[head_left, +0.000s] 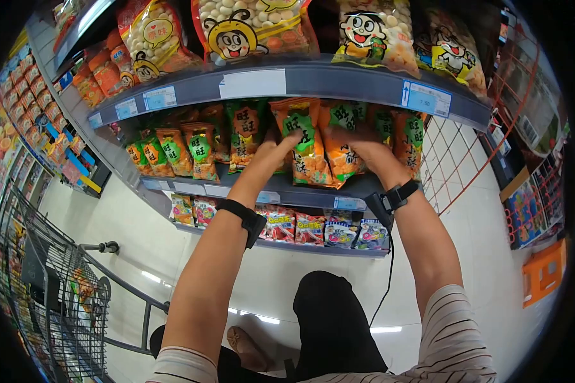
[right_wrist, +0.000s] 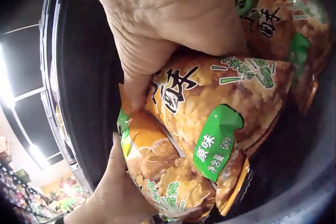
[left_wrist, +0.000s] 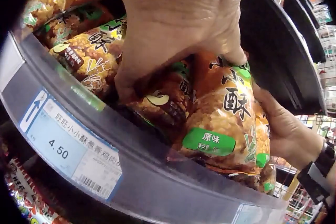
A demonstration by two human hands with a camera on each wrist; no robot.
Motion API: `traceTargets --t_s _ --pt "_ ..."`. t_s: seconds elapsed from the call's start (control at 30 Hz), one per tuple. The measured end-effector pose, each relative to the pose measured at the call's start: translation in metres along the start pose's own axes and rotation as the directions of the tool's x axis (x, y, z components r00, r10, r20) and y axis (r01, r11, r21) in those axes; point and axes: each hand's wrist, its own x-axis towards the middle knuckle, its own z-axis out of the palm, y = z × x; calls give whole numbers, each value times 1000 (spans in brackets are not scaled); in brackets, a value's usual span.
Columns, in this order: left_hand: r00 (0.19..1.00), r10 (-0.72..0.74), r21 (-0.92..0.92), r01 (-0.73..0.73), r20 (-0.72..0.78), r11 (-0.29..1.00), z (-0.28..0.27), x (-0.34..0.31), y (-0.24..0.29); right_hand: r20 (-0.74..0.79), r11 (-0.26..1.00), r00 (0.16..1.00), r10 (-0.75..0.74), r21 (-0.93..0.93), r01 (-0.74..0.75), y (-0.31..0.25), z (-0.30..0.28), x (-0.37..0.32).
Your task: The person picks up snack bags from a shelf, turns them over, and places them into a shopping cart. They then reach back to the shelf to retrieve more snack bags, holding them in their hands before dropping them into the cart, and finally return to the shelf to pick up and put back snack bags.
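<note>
Shelf (head_left: 306, 193), middle tier of a store rack, carries orange snack bags. Two of these, left bag (head_left: 308, 158) and right bag (head_left: 338, 156), stand side by side and touching at its front edge, lower ends at the lip. Left hand (head_left: 276, 153) grips left bag, thumb across the upper front. Right hand (head_left: 371, 153) holds right bag from above and its outer side; fingers partly out of sight, seeming to curl behind it. Hands apart from each other, one per bag. Right wrist view: green label on right bag reads 60g.

Surroundings: more bags (head_left: 198, 153) in a row to the left, another bag (head_left: 410, 143) just right of the right hand. Price tag (left_wrist: 73, 145) on the lip, left wrist view, reads 4.50. Upper shelf (head_left: 351, 84) bears large bags (head_left: 255, 29); lower tier holds candy packs (head_left: 310, 228). Black straps with small devices on both wrists. Wire cart (head_left: 92, 319) at lower left.
</note>
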Motion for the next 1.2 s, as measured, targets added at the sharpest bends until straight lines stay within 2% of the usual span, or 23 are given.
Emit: traceTargets --t_s 0.07,0.1,0.17,0.23,0.3,0.37,0.47,0.57,0.6,0.67,0.73,0.8,0.87,0.9,0.97,1.03,1.07,1.1,1.13,1.2 --pt "987 -135 22 133 83 991 -9 4 9 17 992 992 -121 29 121 -10 3 0" --pt "998 -57 -20 58 34 998 -7 5 9 24 983 983 -182 43 181 -13 3 1" --pt "993 95 -91 -101 -74 991 1 8 8 -3 987 989 -145 69 145 -8 5 7" --pt "999 0 -78 -4 -48 997 -2 7 10 -7 984 993 -115 137 115 -5 9 10" --pt "997 -31 -33 28 -76 999 -3 8 9 15 967 996 -87 241 80 1 12 11" --pt "989 3 42 3 -148 999 2 12 3 -57 984 993 -101 142 108 21 10 24" --pt "978 -209 126 208 -10 970 -5 20 -6 -100 994 991 -87 64 93 38 8 31" --pt "986 -163 78 160 32 984 0 17 -17 -27 998 998 -53 37 54 28 11 18" --pt "996 -85 17 85 -11 996 5 15 -19 11 999 999 -42 29 42 24 12 13" --pt "991 61 -94 -72 -117 993 16 12 -21 -21 996 997 -72 44 73 25 18 13" --pt "992 -3 -86 -8 -127 996 15 13 -19 -33 992 994 -106 71 108 29 20 17" --pt "989 14 -111 -31 -148 993 15 13 -13 -9 984 993 -118 135 118 25 20 20" --pt "977 100 -168 -132 -188 977 14 9 -7 52 966 995 -84 249 69 15 20 15" --pt "997 23 -136 -32 -70 990 7 0 7 93 949 994 -59 314 27 5 20 8" --pt "978 -144 -36 151 150 988 -15 -20 38 149 924 988 -51 382 -10 -6 21 -5" --pt "995 17 -53 -23 -102 998 -3 -15 16 162 901 987 -11 429 -61 -4 24 -14" --pt "969 97 -44 -110 -226 993 2 -16 2 186 926 981 60 357 -124 -2 24 -16" --pt "965 115 -91 -140 -237 986 2 -43 27 204 942 970 131 280 -186 -15 23 -25" --pt "961 159 -143 -194 -226 971 2 -48 23 216 949 955 201 200 -245 -25 24 -32" --pt "947 241 -246 -290 -211 925 1 -58 20 249 963 968 40 248 -104 -29 34 -45"
